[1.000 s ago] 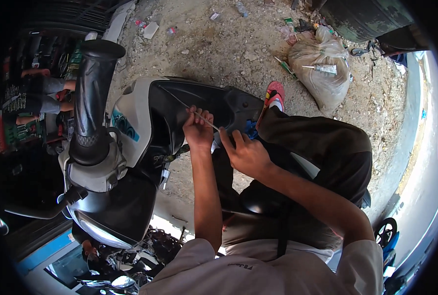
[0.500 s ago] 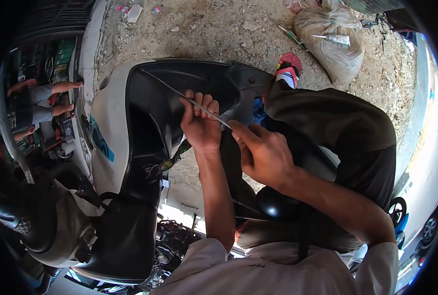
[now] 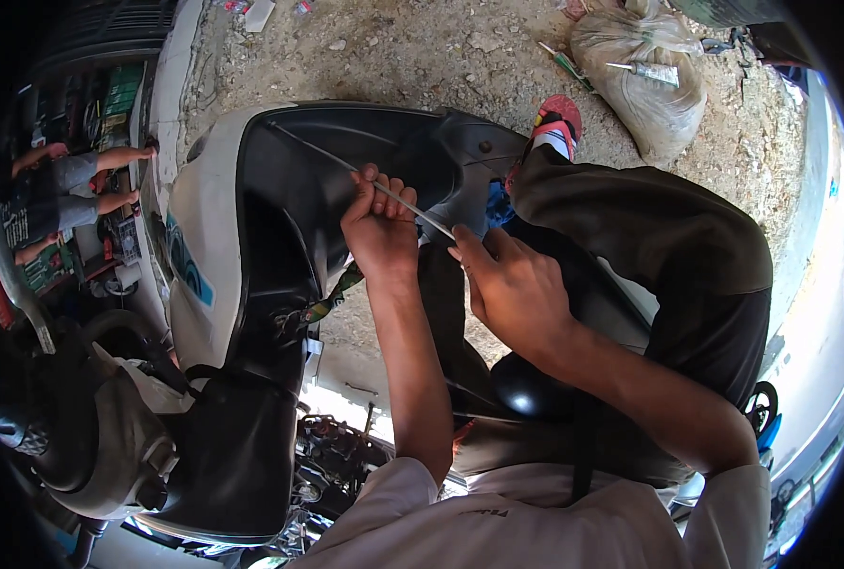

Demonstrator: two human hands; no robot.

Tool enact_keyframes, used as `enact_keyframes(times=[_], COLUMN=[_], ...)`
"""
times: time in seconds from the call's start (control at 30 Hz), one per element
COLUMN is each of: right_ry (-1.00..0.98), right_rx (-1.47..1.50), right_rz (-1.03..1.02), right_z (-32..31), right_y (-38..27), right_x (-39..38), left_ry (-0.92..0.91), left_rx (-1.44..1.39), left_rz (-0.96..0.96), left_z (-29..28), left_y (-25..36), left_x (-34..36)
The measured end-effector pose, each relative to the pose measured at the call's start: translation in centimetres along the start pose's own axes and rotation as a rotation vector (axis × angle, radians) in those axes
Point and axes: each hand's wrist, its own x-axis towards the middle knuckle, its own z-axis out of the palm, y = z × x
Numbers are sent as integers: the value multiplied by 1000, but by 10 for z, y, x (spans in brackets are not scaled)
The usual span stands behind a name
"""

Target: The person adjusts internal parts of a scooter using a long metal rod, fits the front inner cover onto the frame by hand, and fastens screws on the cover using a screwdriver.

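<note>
Both of my hands are on a long thin grey rod (image 3: pixel 424 217), which slants up and left across the scooter's black inner panel (image 3: pixel 346 137). My left hand (image 3: pixel 384 232) is closed around its middle, the fingertips curled up over it. Lower down and to the right, my right hand (image 3: pixel 517 284) pinches the near end, and the fingers hide how that end looks. The rod's far part is darker and thinner. Its tip lies in front of the panel's upper left corner; whether it touches there I cannot tell.
The scooter's white outer shell (image 3: pixel 208 180) curves along the left, with the handlebar end (image 3: pixel 85 541) below. A tied sack (image 3: pixel 644 95) with a tube (image 3: pixel 656 73) on it lies on rough ground. At far left, another person's legs (image 3: pixel 109 180) show. A colourful strap (image 3: pixel 332 299) hangs below the panel.
Both hands keep their hold on the rod and have shifted only slightly. The scooter panel sits a little higher and further left in the view.
</note>
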Motion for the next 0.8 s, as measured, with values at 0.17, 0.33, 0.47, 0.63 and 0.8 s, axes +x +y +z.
enact_keyframes(times=[0.17,0.33,0.47,0.63,0.8], right_ry=[-60,-103,94,-486,88], right_rx=[-124,-73,419,1214,-77], right_rz=[-23,21,8,803,-42], right_z=[-4,-3,15,-24,-2], right_y=[3,2,10,-2,-5], right_x=[12,14,19,43,7], left_ry=[-52,-89,-140,-189,-22], left_rx=[-12,-55,-85,-110,31], left_rz=[55,29,24,26,-19], left_z=[5,0,6,9,1], left_y=[-9,-17,-23,-3,-5], left_x=[3,-4,-8,-7,-4])
